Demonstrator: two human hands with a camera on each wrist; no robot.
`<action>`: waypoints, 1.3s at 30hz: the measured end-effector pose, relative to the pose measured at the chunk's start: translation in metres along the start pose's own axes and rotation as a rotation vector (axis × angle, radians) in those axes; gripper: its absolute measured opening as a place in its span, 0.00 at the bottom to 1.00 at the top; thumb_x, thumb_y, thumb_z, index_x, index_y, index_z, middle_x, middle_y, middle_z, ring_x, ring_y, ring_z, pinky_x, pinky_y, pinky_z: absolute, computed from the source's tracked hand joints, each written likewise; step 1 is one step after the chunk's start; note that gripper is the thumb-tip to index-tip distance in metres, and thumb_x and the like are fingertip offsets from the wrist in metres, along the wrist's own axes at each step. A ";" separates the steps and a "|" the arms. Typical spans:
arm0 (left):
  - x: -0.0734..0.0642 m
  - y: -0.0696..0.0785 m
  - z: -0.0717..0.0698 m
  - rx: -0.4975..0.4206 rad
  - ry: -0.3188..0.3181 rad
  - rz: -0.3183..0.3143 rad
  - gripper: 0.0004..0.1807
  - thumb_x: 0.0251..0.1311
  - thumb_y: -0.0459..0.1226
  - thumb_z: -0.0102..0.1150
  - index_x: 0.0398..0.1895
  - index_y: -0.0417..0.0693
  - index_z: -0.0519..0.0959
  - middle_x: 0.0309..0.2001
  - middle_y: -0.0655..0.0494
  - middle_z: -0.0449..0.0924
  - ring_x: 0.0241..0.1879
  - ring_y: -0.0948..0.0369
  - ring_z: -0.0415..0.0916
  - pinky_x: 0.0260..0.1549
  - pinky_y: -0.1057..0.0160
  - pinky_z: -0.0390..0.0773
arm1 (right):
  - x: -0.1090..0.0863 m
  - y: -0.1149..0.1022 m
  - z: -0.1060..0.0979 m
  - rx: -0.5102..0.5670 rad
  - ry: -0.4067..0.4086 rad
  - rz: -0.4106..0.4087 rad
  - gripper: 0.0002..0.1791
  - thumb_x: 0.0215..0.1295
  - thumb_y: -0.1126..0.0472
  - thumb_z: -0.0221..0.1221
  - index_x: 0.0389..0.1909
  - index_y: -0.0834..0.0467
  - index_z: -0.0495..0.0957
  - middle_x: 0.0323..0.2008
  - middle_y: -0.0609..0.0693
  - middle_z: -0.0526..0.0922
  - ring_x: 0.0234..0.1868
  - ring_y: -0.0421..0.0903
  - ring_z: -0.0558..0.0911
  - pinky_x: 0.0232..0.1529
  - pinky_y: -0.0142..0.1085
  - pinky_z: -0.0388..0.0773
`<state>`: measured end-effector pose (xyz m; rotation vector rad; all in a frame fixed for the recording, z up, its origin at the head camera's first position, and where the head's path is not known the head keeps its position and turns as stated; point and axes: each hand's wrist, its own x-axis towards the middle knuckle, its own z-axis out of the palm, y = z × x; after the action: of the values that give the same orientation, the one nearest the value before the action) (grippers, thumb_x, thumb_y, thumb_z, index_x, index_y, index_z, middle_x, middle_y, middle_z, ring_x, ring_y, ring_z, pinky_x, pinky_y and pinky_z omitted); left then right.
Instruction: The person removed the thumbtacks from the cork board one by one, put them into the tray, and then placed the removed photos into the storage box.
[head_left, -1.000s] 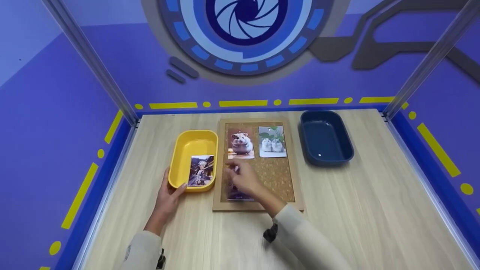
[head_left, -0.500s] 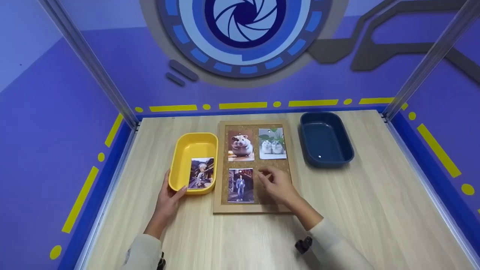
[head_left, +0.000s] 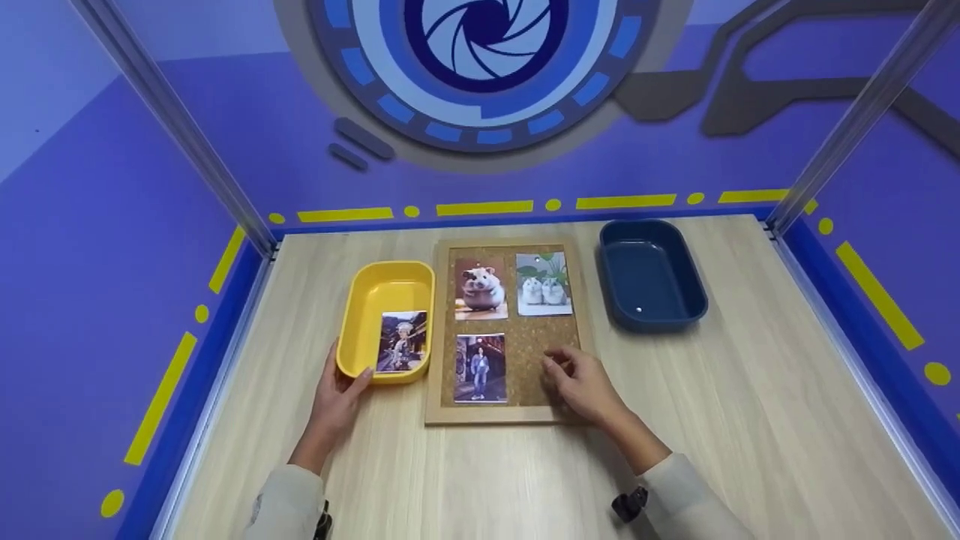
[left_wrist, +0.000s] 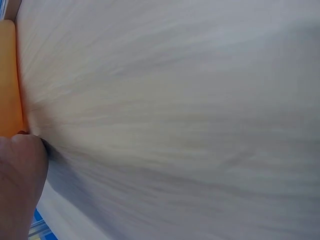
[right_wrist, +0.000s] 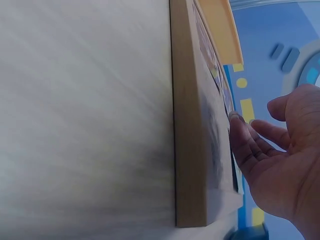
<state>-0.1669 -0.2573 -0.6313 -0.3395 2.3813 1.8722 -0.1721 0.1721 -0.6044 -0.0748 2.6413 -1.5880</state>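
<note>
My left hand (head_left: 337, 401) holds the near left corner of a yellow tray (head_left: 360, 315), its thumb over the rim. Inside that tray lies a photo of a person (head_left: 402, 342). To its right is a wood-framed cork board (head_left: 540, 330) bearing two hamster photos, a single hamster (head_left: 481, 289) and a pair (head_left: 544, 285), and below them a photo of a standing person (head_left: 480, 369). Over the board's lower right part hovers my right hand (head_left: 589, 386), its fingers loosely bent; the right wrist view shows nothing held between them.
A dark blue tray (head_left: 651, 281) stands right of the board near the back, with a small white spot inside it. Printed purple walls (head_left: 480, 184) enclose the wooden table (head_left: 750, 390) at the back and both sides.
My right hand has moved right, from over the lower left photo to the board's lower right, and the standing-person photo is uncovered. The left hand stays on the yellow tray.
</note>
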 end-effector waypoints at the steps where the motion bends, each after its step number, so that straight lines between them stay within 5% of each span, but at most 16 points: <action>1: 0.000 0.000 0.000 0.011 0.004 -0.003 0.49 0.80 0.48 0.57 0.89 0.70 0.35 0.90 0.56 0.43 0.88 0.53 0.47 0.86 0.49 0.54 | 0.000 0.001 0.000 0.005 -0.001 0.004 0.14 0.77 0.59 0.63 0.57 0.62 0.85 0.41 0.52 0.87 0.36 0.42 0.80 0.33 0.31 0.77; 11: 0.003 -0.004 0.003 0.092 0.028 0.002 0.49 0.80 0.50 0.55 0.89 0.68 0.31 0.90 0.51 0.40 0.88 0.49 0.47 0.86 0.46 0.53 | -0.007 0.003 0.002 0.214 -0.040 0.142 0.14 0.80 0.59 0.59 0.56 0.63 0.84 0.37 0.58 0.85 0.30 0.47 0.83 0.23 0.33 0.78; 18: 0.000 -0.006 0.007 0.052 0.071 0.040 0.50 0.79 0.49 0.57 0.89 0.62 0.35 0.89 0.47 0.45 0.87 0.48 0.52 0.85 0.46 0.57 | -0.010 -0.002 0.003 0.210 -0.061 0.170 0.15 0.81 0.58 0.58 0.58 0.63 0.83 0.37 0.60 0.87 0.30 0.47 0.84 0.22 0.31 0.77; 28: -0.001 0.023 0.012 0.035 0.191 0.016 0.54 0.74 0.52 0.65 0.89 0.61 0.38 0.87 0.44 0.49 0.86 0.45 0.54 0.82 0.47 0.63 | -0.007 -0.005 0.006 0.197 -0.074 0.149 0.15 0.80 0.58 0.59 0.57 0.63 0.83 0.36 0.62 0.85 0.29 0.49 0.84 0.23 0.35 0.79; 33: -0.005 0.028 0.019 0.154 0.324 0.131 0.48 0.70 0.50 0.69 0.86 0.52 0.54 0.85 0.44 0.55 0.84 0.46 0.54 0.87 0.45 0.48 | -0.006 -0.006 0.009 0.187 -0.092 0.132 0.16 0.80 0.57 0.59 0.57 0.64 0.83 0.35 0.62 0.85 0.27 0.49 0.83 0.21 0.35 0.79; 37: -0.012 0.033 0.033 0.286 0.500 0.296 0.38 0.65 0.46 0.74 0.75 0.46 0.70 0.79 0.42 0.64 0.80 0.42 0.57 0.76 0.35 0.45 | -0.004 -0.007 0.011 0.172 -0.099 0.120 0.17 0.80 0.57 0.60 0.57 0.65 0.83 0.35 0.61 0.86 0.27 0.49 0.83 0.21 0.36 0.79; 39: -0.015 0.036 0.044 0.301 0.539 0.417 0.33 0.61 0.41 0.76 0.68 0.43 0.76 0.76 0.40 0.68 0.77 0.41 0.60 0.73 0.35 0.47 | -0.003 -0.008 0.012 0.162 -0.098 0.110 0.17 0.79 0.57 0.60 0.57 0.65 0.83 0.36 0.62 0.86 0.28 0.49 0.84 0.22 0.37 0.80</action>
<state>-0.1633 -0.2053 -0.6045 -0.3810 3.2652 1.6748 -0.1681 0.1582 -0.6026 -0.0001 2.3914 -1.7084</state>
